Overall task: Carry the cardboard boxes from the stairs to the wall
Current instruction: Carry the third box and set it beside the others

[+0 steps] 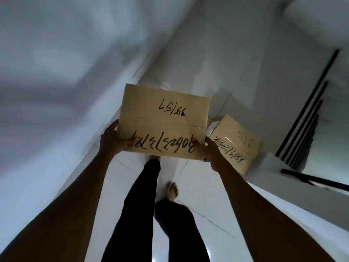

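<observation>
Both hands [111,140] gripping cardboard box [164,120], second box [234,142] on floor

Both bare arms reach forward and down, nearly straight, converging toward the middle. The left hand [111,140] grips the near left corner of the box [164,120], thumb on top, fingers hidden beneath. The right hand [212,154] clamps the near right corner the same way, thumb pointing left across the top. Below, two legs in dark trousers stand apart, the left bare foot far, the right foot [172,190] nearer.
</observation>
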